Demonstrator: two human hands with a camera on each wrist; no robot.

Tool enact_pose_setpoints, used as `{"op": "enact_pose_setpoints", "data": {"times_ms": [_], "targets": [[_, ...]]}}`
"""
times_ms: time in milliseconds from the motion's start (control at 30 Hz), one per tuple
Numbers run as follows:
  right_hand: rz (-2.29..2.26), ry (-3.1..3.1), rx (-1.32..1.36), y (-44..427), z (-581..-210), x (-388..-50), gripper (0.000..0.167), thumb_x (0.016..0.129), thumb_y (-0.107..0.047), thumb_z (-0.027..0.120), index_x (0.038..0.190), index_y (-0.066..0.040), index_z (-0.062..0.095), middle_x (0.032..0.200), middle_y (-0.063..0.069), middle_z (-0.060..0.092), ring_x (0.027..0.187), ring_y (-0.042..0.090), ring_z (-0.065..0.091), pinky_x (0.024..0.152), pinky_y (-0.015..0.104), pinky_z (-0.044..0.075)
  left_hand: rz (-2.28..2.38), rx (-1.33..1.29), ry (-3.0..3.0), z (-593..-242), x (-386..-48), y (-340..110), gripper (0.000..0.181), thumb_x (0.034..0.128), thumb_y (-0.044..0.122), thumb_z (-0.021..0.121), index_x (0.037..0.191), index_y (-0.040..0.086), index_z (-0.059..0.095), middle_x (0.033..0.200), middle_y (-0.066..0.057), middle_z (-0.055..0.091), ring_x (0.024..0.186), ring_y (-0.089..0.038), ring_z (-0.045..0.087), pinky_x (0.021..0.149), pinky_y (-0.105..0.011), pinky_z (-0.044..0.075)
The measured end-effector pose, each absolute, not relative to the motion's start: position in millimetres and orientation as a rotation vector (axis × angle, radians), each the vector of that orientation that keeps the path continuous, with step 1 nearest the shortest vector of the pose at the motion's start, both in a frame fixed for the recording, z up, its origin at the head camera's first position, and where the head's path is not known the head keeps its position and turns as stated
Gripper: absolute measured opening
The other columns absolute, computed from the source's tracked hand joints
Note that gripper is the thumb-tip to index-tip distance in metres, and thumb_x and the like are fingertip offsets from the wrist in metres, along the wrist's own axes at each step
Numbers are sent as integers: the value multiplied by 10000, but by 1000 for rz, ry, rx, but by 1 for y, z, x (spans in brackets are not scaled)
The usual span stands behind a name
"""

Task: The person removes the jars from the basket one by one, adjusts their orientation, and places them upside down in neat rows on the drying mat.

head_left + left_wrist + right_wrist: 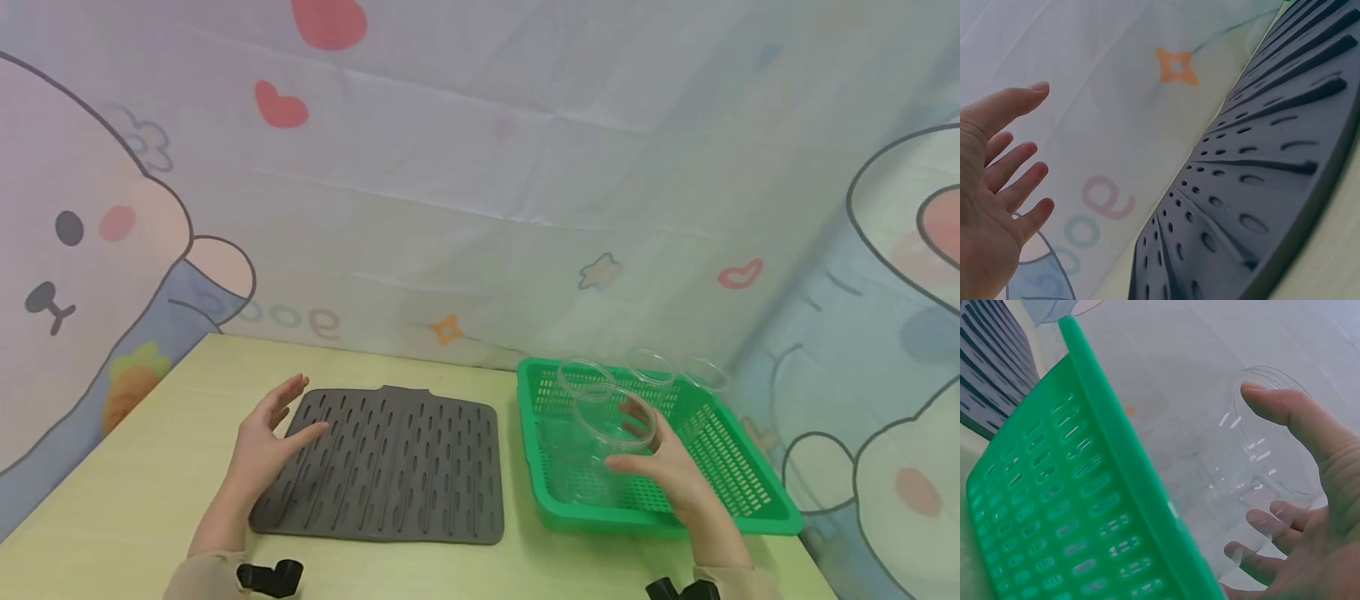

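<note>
My right hand [663, 467] is around a clear plastic cup [600, 437] above the green basket [630, 521], thumb on the near side and fingers on the far side. In the right wrist view the thumb lies over the rim of the cup [1250, 459], and the fingertips show behind its clear wall. My left hand [262, 442] hovers by the left edge of the dark grey slotted mat [390, 467], holding nothing. Its thumb and fingers stand apart, as the left wrist view also shows beside the mat [1229, 181].
Along the back of the basket stand other clear cups, among them one at the left [585, 379], one in the middle [651, 367] and one at the right [707, 375]. The pale yellow table [150, 417] meets a printed cloth backdrop [487, 167] behind.
</note>
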State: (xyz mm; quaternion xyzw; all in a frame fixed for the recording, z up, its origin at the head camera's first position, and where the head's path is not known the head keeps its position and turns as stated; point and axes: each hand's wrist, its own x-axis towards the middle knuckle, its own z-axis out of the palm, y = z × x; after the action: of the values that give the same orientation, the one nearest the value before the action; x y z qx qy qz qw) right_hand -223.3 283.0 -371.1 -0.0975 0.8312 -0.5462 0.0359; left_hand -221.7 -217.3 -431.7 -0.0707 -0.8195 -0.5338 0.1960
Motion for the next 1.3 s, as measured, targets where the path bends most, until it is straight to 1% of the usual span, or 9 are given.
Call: {"op": "enact_pose_setpoints", "data": {"times_ms": [67, 133, 233, 333, 433, 533, 833, 1100, 1300], "targets": [[-1698, 2567, -303, 282, -368, -222, 943, 870, -115, 722, 1573, -135, 94, 1603, 146, 160, 1462, 429, 163, 1085, 686, 304, -1506, -209, -2296, -436, -222, -218, 771, 862, 164, 757, 1511, 84, 347, 1497, -174, 432, 1267, 113, 376, 983, 31, 294], [-1721, 2578, -303, 282, -364, -221, 933, 876, -98, 711, 1573, -129, 92, 1603, 142, 165, 1461, 428, 169, 1085, 684, 304, -1523, -230, -2291, -439, -223, -219, 764, 860, 148, 757, 1505, 71, 354, 1490, -191, 434, 1184, 224, 319, 951, 49, 293], [-1752, 2592, -296, 281, -359, -219, 922, 882, -83, 700, 1572, -117, 89, 1605, 139, 172, 1457, 422, 186, 1082, 662, 326, -1532, -243, -2306, -442, -223, -221, 769, 858, 150, 758, 1506, 72, 351, 1490, -195, 434, 1165, 255, 302, 982, 11, 330], [-1751, 2629, -275, 279, -353, -218, 908, 895, -101, 691, 1574, -124, 90, 1600, 121, 197, 1441, 389, 230, 1063, 610, 373, -1551, -237, -2326, -444, -224, -222, 783, 861, 162, 756, 1515, 79, 333, 1502, -196, 418, 1161, 257, 303, 1119, -218, 370], [-1764, 2659, -245, 275, -347, -218, 900, 903, -120, 690, 1578, -146, 94, 1590, 112, 219, 1413, 343, 268, 1056, 562, 385, -1579, -228, -2342, -445, -224, -225, 805, 864, 171, 753, 1527, 79, 305, 1518, -203, 394, 1157, 261, 301, 1135, -500, 339], [-1802, 2674, -195, 271, -339, -218, 908, 898, -128, 700, 1579, -165, 101, 1583, 114, 231, 1400, 304, 282, 1077, 572, 364, -1603, -212, -2354, -447, -224, -226, 821, 868, 186, 751, 1535, 78, 285, 1524, -209, 381, 1150, 260, 301, 1112, -577, 329], [-1808, 2800, -156, 254, -316, -221, 945, 867, -190, 754, 1579, -184, 132, 1564, 65, 276, 1414, 280, 281, 1101, 526, 330, -1644, -182, -2376, -450, -223, -231, 850, 875, 232, 748, 1549, 92, 249, 1532, -195, 369, 1142, 228, 325, 1094, -553, 350], [-1765, 2922, -259, 230, -287, -221, 985, 798, -207, 821, 1566, -189, 204, 1527, 49, 355, 1381, 256, 327, 1133, 517, 303, -1604, -195, -2399, -444, -220, -234, 859, 875, 249, 748, 1555, 122, 239, 1540, -163, 366, 1187, 178, 355, 946, -80, 369], [-1758, 2948, -348, 208, -264, -224, 1002, 767, -193, 840, 1559, -234, 227, 1517, 29, 375, 1378, 248, 337, 1134, 519, 317, -1612, -198, -2404, -442, -218, -234, 878, 870, 235, 754, 1559, 114, 223, 1552, -164, 343, 1186, 179, 357, 1005, -178, 386]]}}
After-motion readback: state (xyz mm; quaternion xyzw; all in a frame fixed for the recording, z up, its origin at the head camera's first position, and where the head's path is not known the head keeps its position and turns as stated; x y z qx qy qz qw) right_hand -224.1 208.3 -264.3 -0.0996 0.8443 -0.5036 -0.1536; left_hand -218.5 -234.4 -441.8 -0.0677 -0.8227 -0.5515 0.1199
